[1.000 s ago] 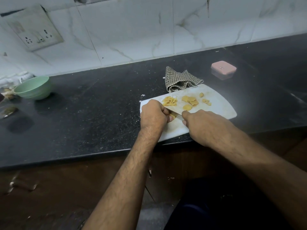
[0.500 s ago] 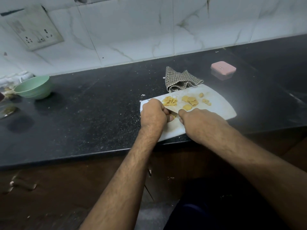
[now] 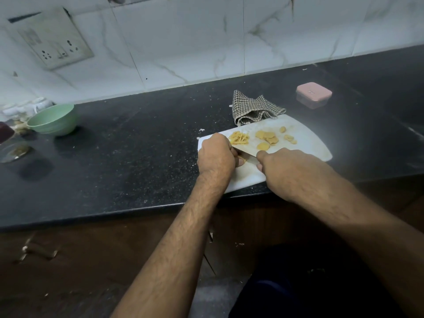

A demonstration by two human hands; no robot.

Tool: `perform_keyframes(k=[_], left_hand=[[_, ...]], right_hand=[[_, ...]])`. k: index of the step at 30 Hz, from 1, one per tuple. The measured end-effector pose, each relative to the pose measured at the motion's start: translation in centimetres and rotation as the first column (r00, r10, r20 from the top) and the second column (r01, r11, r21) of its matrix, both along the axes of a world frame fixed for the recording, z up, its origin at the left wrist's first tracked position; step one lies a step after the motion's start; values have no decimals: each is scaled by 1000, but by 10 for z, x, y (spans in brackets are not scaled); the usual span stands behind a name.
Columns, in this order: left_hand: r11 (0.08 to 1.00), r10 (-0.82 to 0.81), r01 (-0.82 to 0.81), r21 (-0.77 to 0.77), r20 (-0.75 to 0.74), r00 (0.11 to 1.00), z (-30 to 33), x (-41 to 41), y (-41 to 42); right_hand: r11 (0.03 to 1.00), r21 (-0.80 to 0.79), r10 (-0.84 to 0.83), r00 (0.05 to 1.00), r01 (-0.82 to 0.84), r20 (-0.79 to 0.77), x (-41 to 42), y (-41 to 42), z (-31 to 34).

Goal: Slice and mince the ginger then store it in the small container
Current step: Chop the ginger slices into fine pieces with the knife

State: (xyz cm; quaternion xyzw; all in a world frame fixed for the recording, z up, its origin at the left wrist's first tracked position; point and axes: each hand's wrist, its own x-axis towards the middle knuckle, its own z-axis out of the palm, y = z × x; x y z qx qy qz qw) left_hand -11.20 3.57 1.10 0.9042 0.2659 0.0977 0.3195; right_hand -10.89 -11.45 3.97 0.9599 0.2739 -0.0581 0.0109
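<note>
Showing the cutting stage, the head view had both hands meeting at the near left part of the white cutting board (image 3: pixel 307 143), which lay on the dark table (image 3: pixel 137 143) with its near corner at the table's front edge. The left hand (image 3: pixel 215 157) was curled, fingertips tucked down on a small piece of ginger (image 3: pixel 243 160) that was almost wholly hidden beneath it. The right hand (image 3: pixel 289 173) was closed round the handle of a knife (image 3: pixel 246 153), of which only a short stretch of blade showed between the two hands. The blade ran slantwise from the right hand up and to the left, towards the left hand's fingers, so the held piece lay just left of the edge and touching or nearly touching it; which of the two could not be told.

Just beyond the left hand lay a small heap of ginger strips (image 3: pixel 239 137), and to its right a loose group of round ginger slices (image 3: pixel 267 138), both on the board and clear of the blade. The small container (image 3: pixel 313 95), pink-lidded and shut, stood well apart on the far right of the table, nearer the right hand, with a checked cloth (image 3: pixel 252 109) between it and the board's far edge. Judged from this layout, mincing was unfinished and storing not begun.
</note>
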Motion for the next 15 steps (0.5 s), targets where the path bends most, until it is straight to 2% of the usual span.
perform_keyframes(k=[10,15], left_hand=[[999,-37,37,-35,10,999,-6,-2,2],[996,-68,73,-49,88,994,-17,-6,7]], right_hand=[[999,43,3,1000,-2,-24,2,5,-13],[999,39,-36,998,37,-46,-2,-2,-2]])
